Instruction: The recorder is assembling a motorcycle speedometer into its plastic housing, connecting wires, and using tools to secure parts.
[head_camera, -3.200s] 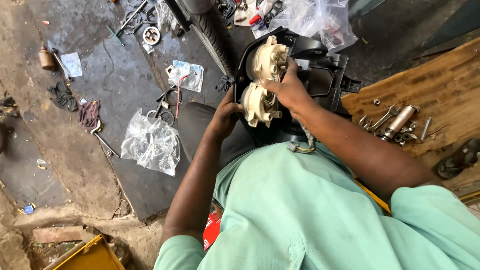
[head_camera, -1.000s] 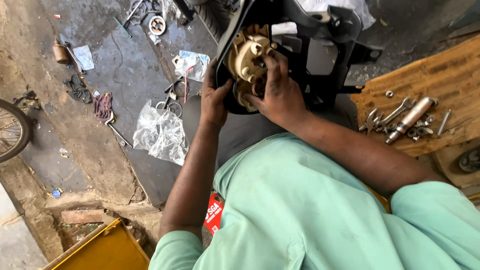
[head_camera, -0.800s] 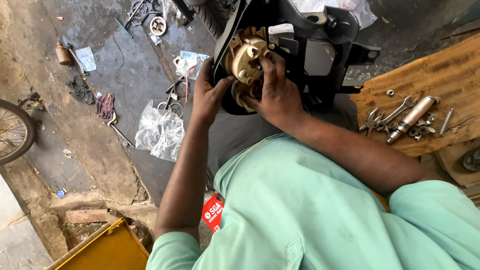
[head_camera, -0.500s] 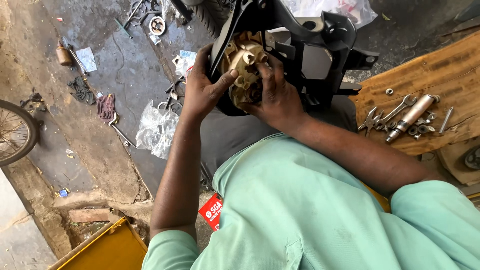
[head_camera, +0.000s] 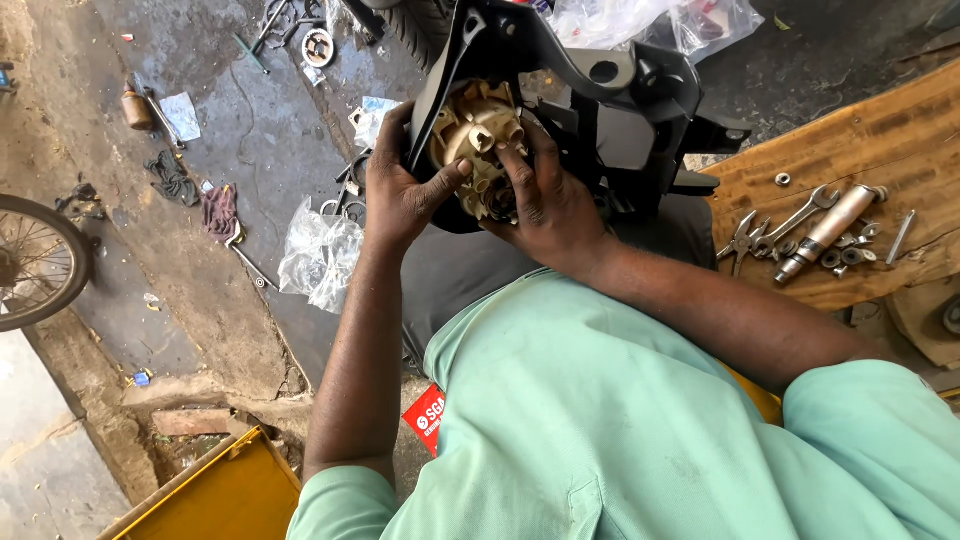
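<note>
Spanners (head_camera: 800, 215), clear plastic bag (head_camera: 318, 255), bicycle wheel (head_camera: 35, 262)

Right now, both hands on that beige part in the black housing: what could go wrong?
1. The left hand and right hand both press on the beige plastic part; its thin ribs might crack if forced.
2. The black housing seems propped on the lap, not clamped, so it could slip.
3. Loose nuts on the wooden board could roll off.

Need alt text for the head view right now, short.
Both hands grip a cream plastic part set in a black housing: left hand on its edge, right hand over it. Spanners lie on a wooden board.
</note>
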